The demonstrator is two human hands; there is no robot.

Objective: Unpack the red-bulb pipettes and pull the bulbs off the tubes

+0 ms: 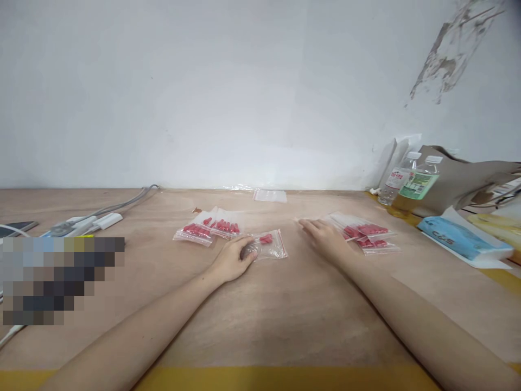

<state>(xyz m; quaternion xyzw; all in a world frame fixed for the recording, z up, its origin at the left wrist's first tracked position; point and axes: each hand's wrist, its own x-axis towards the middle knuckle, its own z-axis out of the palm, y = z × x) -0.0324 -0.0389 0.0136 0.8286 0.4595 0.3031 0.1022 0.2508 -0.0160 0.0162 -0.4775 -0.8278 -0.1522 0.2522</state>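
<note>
My left hand (233,259) grips the left edge of a clear zip bag (275,250), fingers above and thumb below. A few small red pieces (266,239) show inside that bag; their exact kind is too small to tell. To the left lies a group of similar bags (191,234) with red pieces in them. My right hand (324,239) lies low over the table with its fingers stretched out, and no object shows in it. Beside it, on the right, another pile of zip bags (372,233) holds more red pieces.
A flat whitish bag (270,196) lies by the wall. Two bottles, one clear (394,184) and one green-labelled (415,185), stand at the back right beside a blue tissue pack (459,239). A grey cable (118,206) and white plugs (106,220) lie on the left.
</note>
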